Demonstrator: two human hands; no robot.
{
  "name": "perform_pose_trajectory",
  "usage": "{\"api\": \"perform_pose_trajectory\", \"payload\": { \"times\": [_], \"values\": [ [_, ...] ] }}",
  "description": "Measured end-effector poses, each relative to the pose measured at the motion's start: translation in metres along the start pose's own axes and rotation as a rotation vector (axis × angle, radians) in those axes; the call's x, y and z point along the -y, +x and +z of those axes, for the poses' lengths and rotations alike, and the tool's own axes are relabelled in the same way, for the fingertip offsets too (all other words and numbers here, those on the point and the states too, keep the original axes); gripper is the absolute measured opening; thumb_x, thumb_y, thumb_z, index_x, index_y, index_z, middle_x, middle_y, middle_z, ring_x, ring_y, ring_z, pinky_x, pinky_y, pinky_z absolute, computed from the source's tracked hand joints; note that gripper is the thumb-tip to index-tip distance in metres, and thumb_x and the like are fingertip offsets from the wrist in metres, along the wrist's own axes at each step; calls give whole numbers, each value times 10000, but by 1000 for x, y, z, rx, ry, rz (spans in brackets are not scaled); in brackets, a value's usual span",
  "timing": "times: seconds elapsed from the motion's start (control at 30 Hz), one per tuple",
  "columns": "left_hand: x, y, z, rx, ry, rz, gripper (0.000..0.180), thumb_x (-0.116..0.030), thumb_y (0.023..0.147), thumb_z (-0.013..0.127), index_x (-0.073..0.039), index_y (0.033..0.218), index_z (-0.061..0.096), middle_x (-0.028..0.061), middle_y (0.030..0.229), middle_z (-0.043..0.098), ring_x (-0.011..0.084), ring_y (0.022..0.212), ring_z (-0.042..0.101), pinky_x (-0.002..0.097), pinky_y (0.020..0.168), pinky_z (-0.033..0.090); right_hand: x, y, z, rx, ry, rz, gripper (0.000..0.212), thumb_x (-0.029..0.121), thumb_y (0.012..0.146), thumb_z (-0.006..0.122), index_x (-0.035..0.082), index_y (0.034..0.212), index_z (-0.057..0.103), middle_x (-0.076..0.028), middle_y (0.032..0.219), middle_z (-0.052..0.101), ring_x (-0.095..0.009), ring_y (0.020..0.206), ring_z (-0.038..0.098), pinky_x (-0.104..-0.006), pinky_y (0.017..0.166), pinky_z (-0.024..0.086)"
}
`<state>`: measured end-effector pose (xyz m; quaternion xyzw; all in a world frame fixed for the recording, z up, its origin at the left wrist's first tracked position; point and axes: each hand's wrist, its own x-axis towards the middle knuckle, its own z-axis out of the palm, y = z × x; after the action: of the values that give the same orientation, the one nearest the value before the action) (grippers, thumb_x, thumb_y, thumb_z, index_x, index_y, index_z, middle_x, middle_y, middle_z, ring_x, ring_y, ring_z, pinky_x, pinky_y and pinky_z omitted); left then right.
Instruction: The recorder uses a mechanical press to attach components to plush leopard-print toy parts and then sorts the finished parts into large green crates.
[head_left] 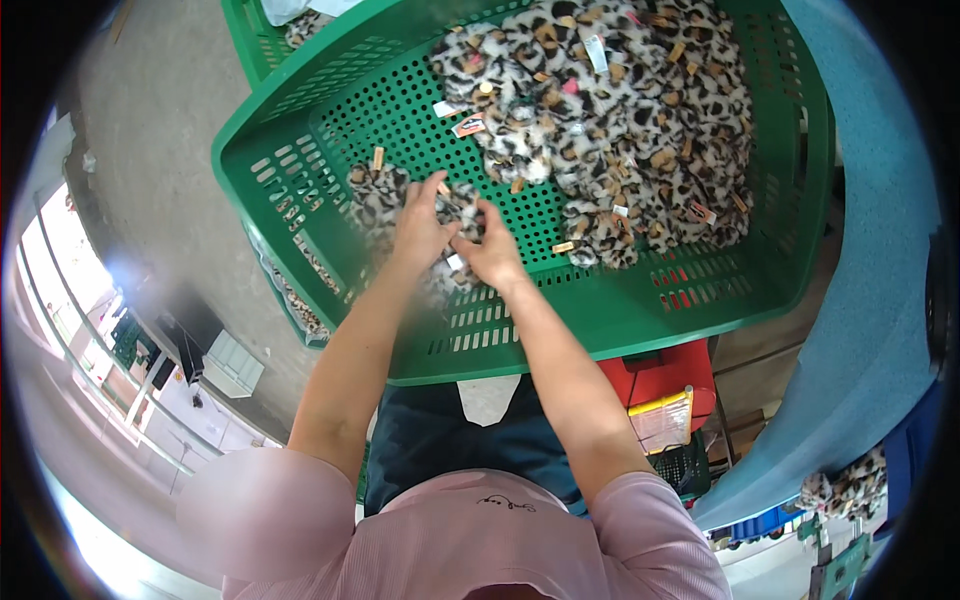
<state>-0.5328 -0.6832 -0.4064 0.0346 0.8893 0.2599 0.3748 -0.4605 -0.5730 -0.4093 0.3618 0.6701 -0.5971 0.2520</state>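
Note:
My left hand (pixel 424 232) and my right hand (pixel 492 250) are close together inside a large green perforated crate (pixel 275 100). Between them is a fluffy leopard-print plush piece (pixel 458 205) with a small white tag. The fingers of both hands curl into its pile, thumbs toward each other; the fur partly hides the fingertips. Another leopard-print piece (pixel 376 200) with a tan tag lies against my left hand. A big heap of similar plush pieces (pixel 650 130), with tan, white and orange tags, fills the crate's right side.
Behind the crate's far left corner is another green crate (pixel 240 40). Blue sheeting (pixel 875 200) hangs along the right. A red container (pixel 685 375) and a yellow-edged basket (pixel 665 420) stand below the crate's near right edge. Grey floor (pixel 160 150) lies at left.

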Motion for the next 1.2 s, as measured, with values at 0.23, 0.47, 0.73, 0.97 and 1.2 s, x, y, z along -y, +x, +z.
{"api": "perform_pose_trajectory", "payload": {
  "times": [0.23, 0.47, 0.73, 0.97, 1.2],
  "values": [
    [-18, -31, -3, -254, 293, 212, 636, -39, 597, 726, -102, 1177, 472, 121, 1156, 437, 340, 1030, 472, 405, 849, 416, -16, 30, -75, -165, -298, 107, 255, 133, 733, 621, 18, 960, 601, -202, 859, 625, -331, 838, 603, -373, 767, 468],
    [14, -22, -2, -145, 259, -6, 681, -10, 616, 715, -134, 1214, 412, 148, 1194, 383, 366, 949, 528, 415, 789, 455, 3, 10, -87, -348, -493, -173, 420, 94, 688, 656, -4, 1076, 528, -169, 968, 583, -341, 878, 555, -372, 791, 453],
    [5, -29, -25, -5, 120, 66, 293, -182, 589, 773, -5, 752, 606, 174, 720, 608, 314, 666, 599, 377, 610, 475, 25, -5, -78, -216, -697, -105, 454, 150, 712, 670, 42, 1109, 478, -154, 1081, 470, -364, 930, 535, -435, 739, 466],
    [-9, -60, -36, 346, -577, -334, 270, -133, 725, 704, 0, 940, 610, 41, 791, 647, 93, 636, 595, 238, 541, 477, -28, 22, -74, -157, 173, 442, 229, 92, 781, 609, -63, 934, 537, -139, 755, 615, -148, 560, 606, -264, 416, 497],
    [-10, -59, 20, 448, -729, -371, 191, -103, 765, 664, 2, 907, 592, 77, 770, 640, 126, 593, 619, 218, 485, 499, -15, 10, -81, -182, 143, 268, 415, 149, 788, 628, -115, 1067, 468, -149, 898, 614, -195, 697, 639, -251, 508, 495]
  ]
}}
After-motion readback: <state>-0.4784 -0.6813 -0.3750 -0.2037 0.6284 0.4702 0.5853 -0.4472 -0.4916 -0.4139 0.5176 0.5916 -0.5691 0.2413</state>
